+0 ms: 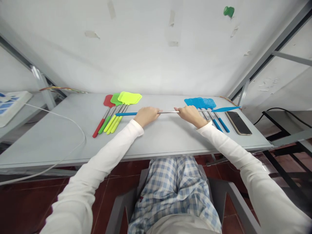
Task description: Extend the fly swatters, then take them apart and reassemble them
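Observation:
A blue fly swatter (pixel 225 109) with a long metal rod (pixel 168 112) and a blue grip at its left end is held level above the grey table (pixel 73 136). My left hand (pixel 147 116) grips the rod near the blue handle end. My right hand (pixel 188 114) grips the rod closer to the blue head, which points right. The rod looks extended between my hands.
Red, green and yellow swatters (pixel 114 110) lie fanned at the left. Several blue swatters (pixel 207 109) lie at the right, beside a phone (pixel 238 123). A white cable (pixel 73 125) loops over the left of the table. A white wall stands behind.

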Tool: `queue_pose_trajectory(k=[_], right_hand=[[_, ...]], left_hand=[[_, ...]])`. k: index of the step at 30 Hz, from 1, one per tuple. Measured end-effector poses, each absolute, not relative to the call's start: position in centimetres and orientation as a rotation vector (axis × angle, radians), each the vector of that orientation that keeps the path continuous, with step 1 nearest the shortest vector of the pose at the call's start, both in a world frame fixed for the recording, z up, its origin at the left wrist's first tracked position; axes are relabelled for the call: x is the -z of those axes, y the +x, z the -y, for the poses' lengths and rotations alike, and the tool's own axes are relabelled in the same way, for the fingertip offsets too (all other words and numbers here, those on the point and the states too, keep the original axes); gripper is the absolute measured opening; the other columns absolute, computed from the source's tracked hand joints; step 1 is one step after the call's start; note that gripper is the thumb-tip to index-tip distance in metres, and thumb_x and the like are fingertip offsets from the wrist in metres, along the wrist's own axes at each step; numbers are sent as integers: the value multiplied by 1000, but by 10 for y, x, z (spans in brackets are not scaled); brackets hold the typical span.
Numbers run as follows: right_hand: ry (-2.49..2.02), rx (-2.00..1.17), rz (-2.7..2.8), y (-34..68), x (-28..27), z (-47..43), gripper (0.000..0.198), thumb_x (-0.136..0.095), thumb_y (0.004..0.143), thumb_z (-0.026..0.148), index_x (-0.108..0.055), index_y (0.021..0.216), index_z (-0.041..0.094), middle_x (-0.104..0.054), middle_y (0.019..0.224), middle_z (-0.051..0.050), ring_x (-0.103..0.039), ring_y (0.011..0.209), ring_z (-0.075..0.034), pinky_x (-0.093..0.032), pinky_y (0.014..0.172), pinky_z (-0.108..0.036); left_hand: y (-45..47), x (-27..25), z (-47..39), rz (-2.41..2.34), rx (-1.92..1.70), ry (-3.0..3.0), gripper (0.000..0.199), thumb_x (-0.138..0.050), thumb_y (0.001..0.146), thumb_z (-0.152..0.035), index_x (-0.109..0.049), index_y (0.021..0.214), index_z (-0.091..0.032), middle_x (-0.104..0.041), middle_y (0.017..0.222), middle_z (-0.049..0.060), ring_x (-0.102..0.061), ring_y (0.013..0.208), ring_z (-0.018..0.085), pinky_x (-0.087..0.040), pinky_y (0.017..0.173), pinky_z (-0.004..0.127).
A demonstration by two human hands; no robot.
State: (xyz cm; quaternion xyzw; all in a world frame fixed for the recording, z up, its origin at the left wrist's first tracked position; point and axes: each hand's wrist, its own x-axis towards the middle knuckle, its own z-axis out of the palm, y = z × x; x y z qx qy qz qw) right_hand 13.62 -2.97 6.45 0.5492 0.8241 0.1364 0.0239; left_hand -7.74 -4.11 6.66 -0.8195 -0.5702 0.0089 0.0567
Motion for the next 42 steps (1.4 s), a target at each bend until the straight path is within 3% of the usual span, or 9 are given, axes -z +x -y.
queue_pose_trajectory(k=[7,12,19,25,42], right_hand=[[1681,-409,-2579,177,-77,18,38,-36,97,36,-68,96,15,-71,88,-13,-65,80,-23,-27,60,-28],[1596,-479,-2535,207,-76,1,45,-26,100,37,-64,108,14,-71,89,-14,-65,79,-24,-30,64,-29],[1660,-477,-2358,218,-68,-8,60,-16,101,40,-69,102,13,-72,93,-18,-67,89,-29,-39,70,-32],[1524,-275,-2419,189,-64,0,48,-27,100,36,-63,122,13,-72,97,-19,-69,91,-29,-42,69,-31],[1365,-223,-2619,120,-57,24,37,-31,99,29,-61,113,12,-71,90,-16,-67,86,-26,-40,68,-30]], left_hand=[[-112,-60,43,1655,51,-2531,42,-34,95,-50,-62,98,-19,-71,86,10,-66,80,24,-37,65,29],[-145,-45,33,1691,-3,-2552,49,-29,93,-57,-63,93,-22,-71,81,9,-64,73,24,-34,63,29],[-153,-37,28,1663,-54,-2588,51,-25,95,-56,-61,103,-22,-71,83,10,-66,74,24,-39,66,29],[-120,-51,30,1559,-131,-2511,50,-26,96,-54,-60,108,-18,-71,85,15,-69,78,26,-44,68,31],[-65,-56,42,1425,-141,-2642,54,-23,98,-51,-59,114,-14,-71,85,16,-70,82,29,-44,68,33]])
